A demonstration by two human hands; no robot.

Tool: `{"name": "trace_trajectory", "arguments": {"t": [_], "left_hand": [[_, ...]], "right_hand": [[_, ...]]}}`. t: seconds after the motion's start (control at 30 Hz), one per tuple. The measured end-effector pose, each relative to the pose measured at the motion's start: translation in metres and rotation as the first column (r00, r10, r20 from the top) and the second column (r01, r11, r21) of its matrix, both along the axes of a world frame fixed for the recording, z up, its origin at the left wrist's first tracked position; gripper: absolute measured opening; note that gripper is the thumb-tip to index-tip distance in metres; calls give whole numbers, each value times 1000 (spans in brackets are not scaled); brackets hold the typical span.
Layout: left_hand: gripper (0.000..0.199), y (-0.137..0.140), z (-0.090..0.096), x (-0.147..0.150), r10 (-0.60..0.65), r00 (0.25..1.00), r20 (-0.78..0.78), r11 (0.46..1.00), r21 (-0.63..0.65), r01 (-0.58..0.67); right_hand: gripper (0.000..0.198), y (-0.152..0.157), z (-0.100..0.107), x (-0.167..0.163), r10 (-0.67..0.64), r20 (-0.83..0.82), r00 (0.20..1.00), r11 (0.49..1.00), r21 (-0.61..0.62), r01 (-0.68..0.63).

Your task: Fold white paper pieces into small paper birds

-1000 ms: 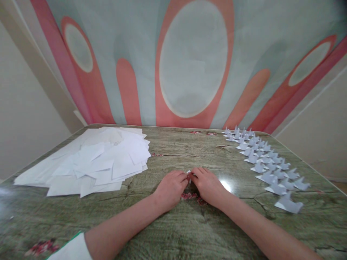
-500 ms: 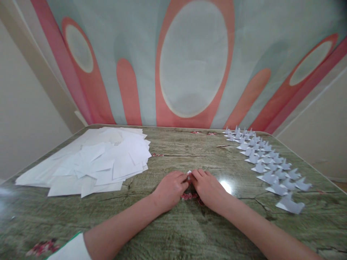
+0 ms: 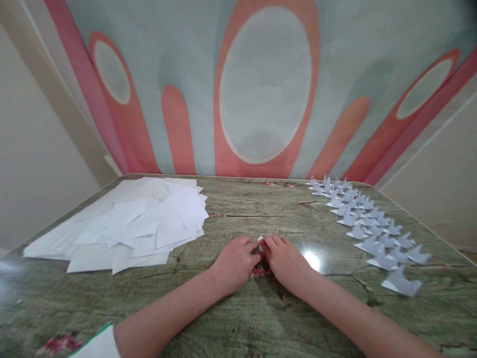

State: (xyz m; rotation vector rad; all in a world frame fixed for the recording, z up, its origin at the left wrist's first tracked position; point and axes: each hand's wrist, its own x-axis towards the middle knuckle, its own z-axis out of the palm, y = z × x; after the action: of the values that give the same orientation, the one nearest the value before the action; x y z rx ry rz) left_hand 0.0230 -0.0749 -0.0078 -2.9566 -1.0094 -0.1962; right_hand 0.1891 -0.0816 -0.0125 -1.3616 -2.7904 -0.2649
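At the middle of the table, a small folded piece of white paper (image 3: 260, 241) sits between my fingertips, mostly covered by them. My left hand (image 3: 235, 263) grips its left side, with the fingers bent and pressed together. From the other side my right hand (image 3: 286, 261) closes on the same piece, its fingers curled over it. Both hands rest low on the tabletop. Only a little white tip shows above the fingers, so the paper's full shape is hidden.
A spread pile of white paper sheets (image 3: 149, 219) covers the table's left side. Along the right stand several rows of folded white paper birds (image 3: 401, 282). The wood-patterned table (image 3: 238, 199) meets a coral and grey patterned wall panel (image 3: 266, 89) at its far edge.
The hands stay in nearly the same place, their fingers shifting only slightly around the paper. The whole view has tilted a little.
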Motion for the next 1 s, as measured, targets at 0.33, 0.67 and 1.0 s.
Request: {"name": "trace_trajectory", "arguments": {"t": [0.33, 0.67, 1.0], "left_hand": [[33, 4, -5, -1, 65, 994, 89, 998, -33, -62], [30, -2, -7, 1, 38, 996, 75, 999, 8, -38], [34, -4, -10, 0, 40, 998, 47, 999, 5, -41]], "right_hand": [[23, 32, -27, 22, -116, -502, 857, 993, -75, 91], [13, 44, -37, 28, -139, -735, 664, 982, -187, -2], [9, 46, -33, 29, -204, -731, 652, 969, -244, 29]]}}
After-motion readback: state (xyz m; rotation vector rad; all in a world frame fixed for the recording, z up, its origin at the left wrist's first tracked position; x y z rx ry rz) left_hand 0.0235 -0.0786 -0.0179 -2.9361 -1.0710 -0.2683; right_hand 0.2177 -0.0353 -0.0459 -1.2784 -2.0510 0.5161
